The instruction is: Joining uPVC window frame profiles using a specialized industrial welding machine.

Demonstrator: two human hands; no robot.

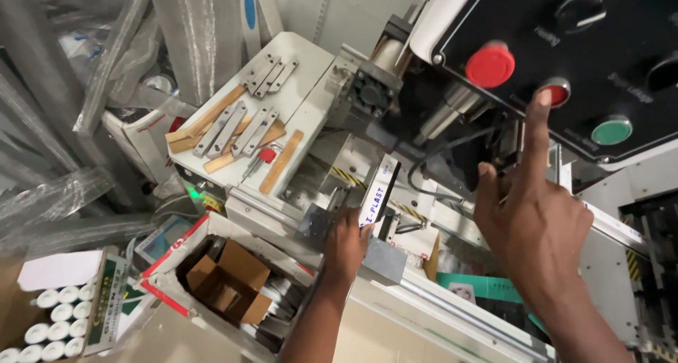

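My right hand (533, 207) is raised at the right, index finger straight up with its tip on a small red round button (558, 93) of the black control panel (621, 45). A large red mushroom button (490, 65) sits left of it and a green button (611, 131) to its right. My left hand (347, 244) reaches into the machine at centre and rests against a white upright tube (378, 192) held in a metal fixture (385, 258); whether the fingers close round it is hidden.
A white machine top (311, 59) carries several metal bars (244, 126), wooden strips (281, 162) and a red-handled tool (263, 158). An open carton (222, 278) stands below; a box of white-capped tubes (60, 320) at bottom left. Clear plastic wrap (106, 59) piles at left.
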